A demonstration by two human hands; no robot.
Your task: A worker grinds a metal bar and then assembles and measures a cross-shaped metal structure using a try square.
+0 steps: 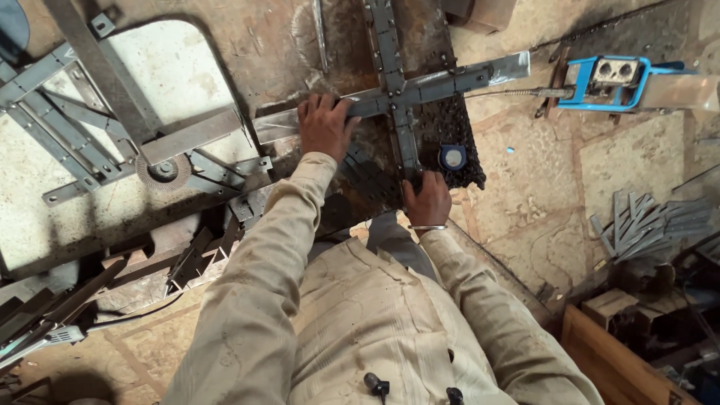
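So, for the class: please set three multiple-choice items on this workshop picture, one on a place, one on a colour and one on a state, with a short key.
1. Where does the left hand rest?
A. on the horizontal bar of the metal cross
B. on the grinding disc
C. on the wooden crate

2. What colour is the framed tool at the upper right?
A. red
B. blue
C. green

3. How do the two flat bars of the cross lie?
A. side by side, apart
C. stacked in a bundle
B. crossing at a right angle

Key: 1 A, the left hand presses flat on the horizontal bar, left of the joint. 2 B, its frame is bright blue. 3 B, the vertical bar passes across the horizontal one, while the right hand is at its near end.
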